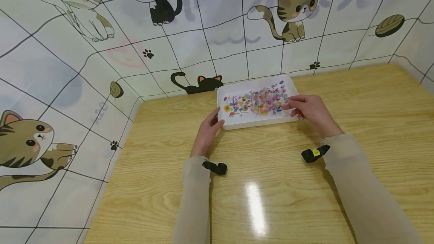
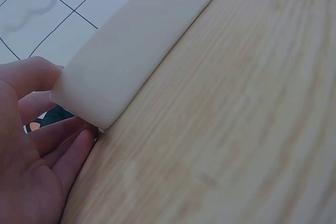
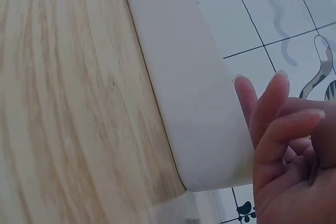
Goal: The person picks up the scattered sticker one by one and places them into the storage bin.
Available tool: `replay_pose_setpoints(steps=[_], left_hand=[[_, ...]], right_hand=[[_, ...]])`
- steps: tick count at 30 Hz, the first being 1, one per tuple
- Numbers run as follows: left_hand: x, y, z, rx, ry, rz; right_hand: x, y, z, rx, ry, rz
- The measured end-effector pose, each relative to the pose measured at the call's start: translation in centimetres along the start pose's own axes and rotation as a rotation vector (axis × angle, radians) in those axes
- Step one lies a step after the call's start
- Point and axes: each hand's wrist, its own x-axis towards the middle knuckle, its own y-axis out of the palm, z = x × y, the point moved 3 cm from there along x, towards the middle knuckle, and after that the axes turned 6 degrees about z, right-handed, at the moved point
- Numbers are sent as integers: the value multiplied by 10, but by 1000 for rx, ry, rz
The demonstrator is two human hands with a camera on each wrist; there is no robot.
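Note:
A shallow white tray [image 1: 264,124] lies on the table by the back wall, with many small colourful pieces [image 1: 268,101], too small to identify, spread across it. My left hand [image 1: 205,134] holds the tray's left end, its thumb at the front corner. In the left wrist view, fingers [image 2: 73,156] bend round the end of the tray [image 2: 121,61]. My right hand [image 1: 313,114] reaches over the tray's right end, fingertips above the pieces. Bent fingers [image 3: 278,129] show beside the tray [image 3: 189,87] in the right wrist view. Whether they pinch a piece is hidden.
The wood-grain table [image 1: 162,183] extends in front of the tray and to both sides. A wall [image 1: 223,18] printed with cats and grid lines rises close behind, and another wall [image 1: 68,123] bounds the left. Black cameras sit on both wrists.

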Motion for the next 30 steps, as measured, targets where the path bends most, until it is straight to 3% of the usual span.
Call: replay_pose_setpoints(steps=[6, 14, 30], left_hand=[[0, 0, 1, -1, 4, 1], [1, 1, 0, 6, -1, -2], [1, 0, 2, 13, -15, -5]], right_hand=[[2, 2, 0, -115, 32, -24], [-1, 4, 2, -198, -5, -52], [-1, 5, 4, -173, -9, -61]])
